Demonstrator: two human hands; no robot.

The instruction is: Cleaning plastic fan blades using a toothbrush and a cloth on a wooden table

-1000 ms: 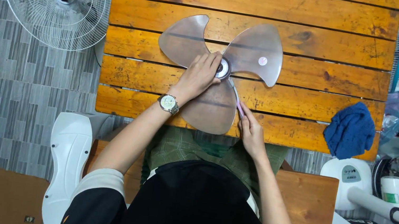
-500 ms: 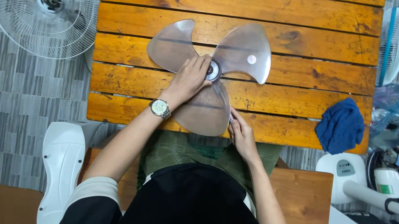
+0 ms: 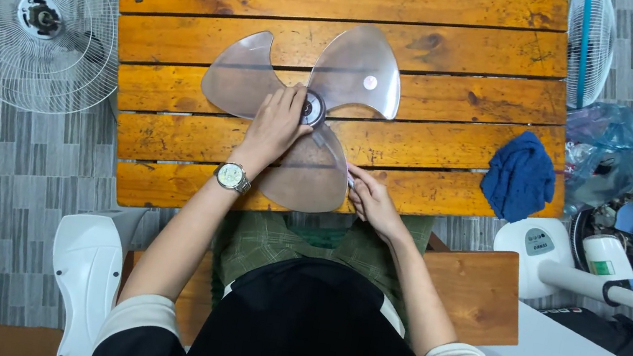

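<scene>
Since the earlier frames, the view had drifted a little, so the table and its contents sat slightly lower and further left, while both hands kept their places on the blade.

A clear three-lobed fan blade (image 3: 306, 113) lay flat on the wooden slat table (image 3: 456, 48), centre of the frame, its lowest lobe reaching the near edge. The left hand (image 3: 278, 125) rested palm down across the blade beside the hub (image 3: 311, 108), fingers spread narrowly and pressing, apparently to pin the light plastic so it could not turn or slide. A wristwatch (image 3: 232, 177) sat on that wrist, with the forearm running down and left toward the body. The right hand (image 3: 368, 199) was at the lower right rim of the near lobe, fingers curled close; whether it pinched the rim or a small tool could not be told. Its forearm angled down to the right.

On the floor at upper left lay a white wire fan guard (image 3: 26, 9) with its motor. A blue cloth (image 3: 520, 176) hung over the table's right edge, and at lower right a white fan base and stem (image 3: 565, 264) rested beside a plastic bag (image 3: 613, 149).
</scene>
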